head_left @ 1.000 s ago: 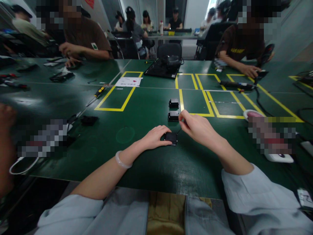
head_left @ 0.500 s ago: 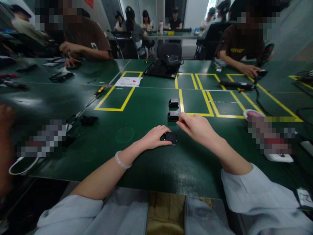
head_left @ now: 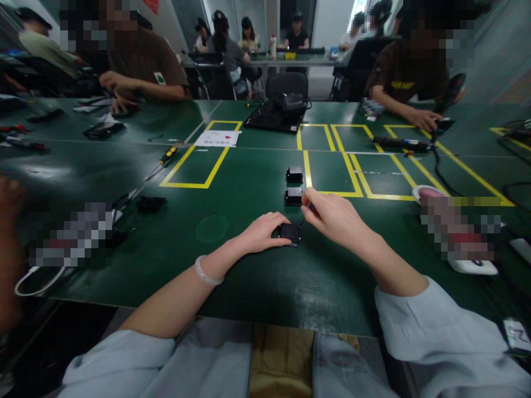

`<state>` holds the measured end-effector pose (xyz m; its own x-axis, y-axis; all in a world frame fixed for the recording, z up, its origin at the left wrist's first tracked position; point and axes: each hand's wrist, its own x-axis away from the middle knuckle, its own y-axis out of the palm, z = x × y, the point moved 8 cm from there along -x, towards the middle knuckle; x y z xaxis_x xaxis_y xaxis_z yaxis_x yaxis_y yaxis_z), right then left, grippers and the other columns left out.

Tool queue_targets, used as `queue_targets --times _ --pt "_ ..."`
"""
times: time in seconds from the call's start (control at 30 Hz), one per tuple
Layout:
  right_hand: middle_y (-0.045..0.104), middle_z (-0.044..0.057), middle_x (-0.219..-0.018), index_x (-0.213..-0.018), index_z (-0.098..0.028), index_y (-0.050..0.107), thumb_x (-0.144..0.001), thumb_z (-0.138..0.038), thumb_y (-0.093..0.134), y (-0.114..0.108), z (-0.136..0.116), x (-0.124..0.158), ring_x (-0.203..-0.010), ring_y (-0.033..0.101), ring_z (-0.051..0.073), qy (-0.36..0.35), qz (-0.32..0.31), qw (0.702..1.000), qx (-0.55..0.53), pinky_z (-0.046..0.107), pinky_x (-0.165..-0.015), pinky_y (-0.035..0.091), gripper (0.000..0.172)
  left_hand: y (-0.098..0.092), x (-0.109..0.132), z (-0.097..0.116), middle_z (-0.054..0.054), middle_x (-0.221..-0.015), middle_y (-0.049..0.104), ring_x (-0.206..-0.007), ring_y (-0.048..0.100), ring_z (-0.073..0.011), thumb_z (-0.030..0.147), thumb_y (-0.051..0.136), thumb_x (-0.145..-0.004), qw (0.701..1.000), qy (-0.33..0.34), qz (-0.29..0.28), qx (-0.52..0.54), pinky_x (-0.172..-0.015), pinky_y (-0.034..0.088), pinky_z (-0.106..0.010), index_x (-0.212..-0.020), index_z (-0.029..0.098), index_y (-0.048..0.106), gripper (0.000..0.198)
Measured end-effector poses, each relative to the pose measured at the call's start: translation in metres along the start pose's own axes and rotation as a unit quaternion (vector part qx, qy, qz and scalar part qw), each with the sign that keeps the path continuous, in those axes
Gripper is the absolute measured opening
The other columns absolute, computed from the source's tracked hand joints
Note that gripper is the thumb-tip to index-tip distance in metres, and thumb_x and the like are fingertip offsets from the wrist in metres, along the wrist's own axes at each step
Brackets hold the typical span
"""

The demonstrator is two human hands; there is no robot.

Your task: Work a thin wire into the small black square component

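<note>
A small black box-shaped part lies on the green table. My left hand grips it from the left, thumb along the near side and fingers over the far side. My right hand is pinched around a thin dark tool, whose lower end reaches the part's right edge. Most of that tool is hidden by my fingers. Just beyond stand two similar black parts with grey tops, one nearer and one farther.
Yellow tape marks rectangles on the table. A black tray stands farther back, a yellow-black tool lies left, and a white-edged object is right. People sit across the table.
My right hand has shifted very slightly at the pinch, with the thin tool still in it. My left hand and the black part stay put.
</note>
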<state>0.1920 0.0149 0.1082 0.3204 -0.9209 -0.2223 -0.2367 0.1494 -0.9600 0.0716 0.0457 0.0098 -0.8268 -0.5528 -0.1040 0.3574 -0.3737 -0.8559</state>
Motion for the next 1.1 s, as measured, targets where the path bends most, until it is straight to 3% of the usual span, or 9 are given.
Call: queue_targets --times 0.1,0.47,0.73,0.97,1.1 --pt "0.066 0.004 -0.078 -0.096 -0.02 0.053 -0.097 -0.035 0.038 0.0009 0.0004 -0.0002 -0.066 0.057 0.018 -0.001 -0.007 1.0 0.014 0.027 -0.057 0.026 0.021 -0.0006 0.0001 0.0009 -0.008 -0.11 0.06 -0.101 0.055 -0.0249 0.056 0.059 -0.087 1.0 0.0 -0.001 0.004 -0.088 0.043 -0.036 -0.113 0.022 0.057 0.043" --pt "0.066 0.004 -0.08 -0.108 -0.019 0.051 -0.09 -0.024 0.04 0.0019 0.0011 0.0003 -0.064 0.054 0.016 0.008 -0.01 1.0 -0.028 0.027 -0.057 0.026 0.022 0.0 -0.0004 0.0 -0.007 -0.109 0.06 -0.1 0.055 -0.0245 0.055 0.061 -0.087 1.0 0.001 0.003 0.003 -0.087 0.044 -0.036 -0.113 0.021 0.058 0.043" --pt "0.065 0.003 -0.077 -0.096 -0.021 0.053 -0.096 -0.036 0.04 0.003 0.0005 -0.0001 -0.066 0.056 0.018 -0.011 -0.008 1.0 -0.015 0.027 -0.057 0.025 0.02 0.0007 0.0001 -0.0011 -0.007 -0.108 0.06 -0.099 0.055 -0.0245 0.056 0.059 -0.087 1.0 0.002 -0.001 -0.002 -0.086 0.044 -0.036 -0.113 0.022 0.057 0.043" --pt "0.065 0.004 -0.08 -0.107 -0.019 0.05 -0.093 -0.025 0.039 0.0027 0.0014 -0.0004 -0.064 0.053 0.017 0.0 -0.006 1.0 -0.017 0.027 -0.056 0.025 0.019 0.0004 -0.0002 -0.0006 -0.007 -0.11 0.06 -0.1 0.055 -0.0243 0.055 0.06 -0.087 1.0 -0.001 -0.001 0.0 -0.087 0.043 -0.036 -0.113 0.021 0.058 0.042" --pt "0.065 0.003 -0.079 -0.103 -0.019 0.051 -0.091 -0.024 0.04 0.0004 -0.0011 -0.0001 -0.063 0.053 0.016 -0.007 -0.001 0.999 -0.031 0.027 -0.057 0.026 0.017 0.0002 -0.0003 -0.0009 -0.007 -0.109 0.06 -0.099 0.055 -0.0241 0.055 0.061 -0.087 1.0 -0.001 0.002 0.003 -0.086 0.044 -0.036 -0.113 0.021 0.057 0.043"
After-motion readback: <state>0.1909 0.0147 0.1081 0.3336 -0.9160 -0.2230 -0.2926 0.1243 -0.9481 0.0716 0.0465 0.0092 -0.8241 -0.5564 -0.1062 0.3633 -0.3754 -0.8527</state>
